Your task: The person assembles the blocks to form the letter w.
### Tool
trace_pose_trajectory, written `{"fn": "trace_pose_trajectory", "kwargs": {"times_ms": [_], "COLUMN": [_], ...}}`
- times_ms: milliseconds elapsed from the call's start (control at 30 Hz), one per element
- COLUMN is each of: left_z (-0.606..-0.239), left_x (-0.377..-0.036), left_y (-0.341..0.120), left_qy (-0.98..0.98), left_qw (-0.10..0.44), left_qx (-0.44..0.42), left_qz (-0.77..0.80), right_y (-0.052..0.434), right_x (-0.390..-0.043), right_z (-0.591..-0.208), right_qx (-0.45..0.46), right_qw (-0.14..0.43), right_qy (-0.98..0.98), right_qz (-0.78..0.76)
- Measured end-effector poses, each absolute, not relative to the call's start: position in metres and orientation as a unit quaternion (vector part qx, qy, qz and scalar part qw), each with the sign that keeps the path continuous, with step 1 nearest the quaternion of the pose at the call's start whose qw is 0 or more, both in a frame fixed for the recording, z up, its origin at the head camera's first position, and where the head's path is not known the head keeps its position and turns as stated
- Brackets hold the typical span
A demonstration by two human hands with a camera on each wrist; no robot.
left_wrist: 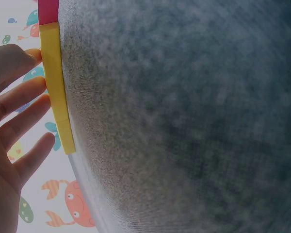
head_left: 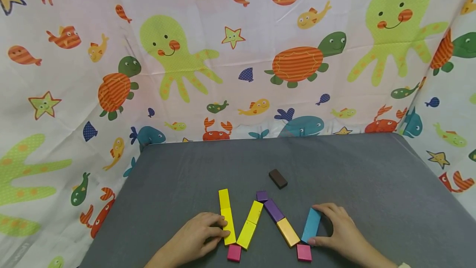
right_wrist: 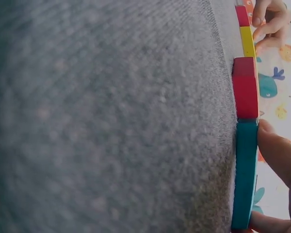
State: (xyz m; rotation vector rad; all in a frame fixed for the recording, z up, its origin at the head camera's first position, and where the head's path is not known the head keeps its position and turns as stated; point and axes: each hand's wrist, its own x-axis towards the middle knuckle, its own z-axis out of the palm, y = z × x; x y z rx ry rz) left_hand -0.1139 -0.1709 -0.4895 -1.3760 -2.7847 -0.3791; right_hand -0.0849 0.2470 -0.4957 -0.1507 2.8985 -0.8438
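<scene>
Flat coloured blocks lie in a zigzag near the front of the grey table (head_left: 372, 177). My left hand (head_left: 217, 226) rests its fingertips (left_wrist: 41, 97) against the side of a yellow block (head_left: 228, 226) (left_wrist: 56, 87), with a pink block (head_left: 234, 253) (left_wrist: 48, 10) at that block's near end. My right hand (head_left: 327, 226) pinches a blue block (head_left: 311, 225) (right_wrist: 245, 174) lengthwise, the thumb (right_wrist: 279, 155) at its near end. That blue block lies flat beside a second pink block (head_left: 304, 252) (right_wrist: 245, 90).
Between the hands lie two more yellow blocks (head_left: 251, 223), two purple ones (head_left: 274, 211) and a gold one (head_left: 288, 232). A dark brown block (head_left: 277, 178) sits alone farther back. A sea-animal printed cloth (head_left: 238, 53) hangs behind and beside the table.
</scene>
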Motion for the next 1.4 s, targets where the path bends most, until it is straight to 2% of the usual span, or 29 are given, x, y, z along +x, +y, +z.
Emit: {"fn": "trace_pose_trajectory", "kwargs": {"times_ms": [967, 1167, 1400], "left_z": [-0.490, -0.490, -0.490], "left_x": [-0.114, -0.114, -0.114], "left_y": [-0.170, -0.169, -0.169], "left_qy": [-0.887, -0.889, -0.889], "left_qw": [0.016, 0.003, 0.008], "left_qx": [-0.444, -0.440, -0.441], "left_qz": [-0.124, -0.127, -0.125], "right_y": [0.250, 0.259, 0.260], "right_x": [-0.090, -0.115, -0.168], "right_z": [-0.492, -0.476, -0.461], "right_qx": [-0.045, -0.089, -0.191], "right_qw": [0.072, 0.053, 0.017], "right_qy": [0.947, 0.928, 0.912], "right_qz": [-0.309, -0.357, -0.362]}}
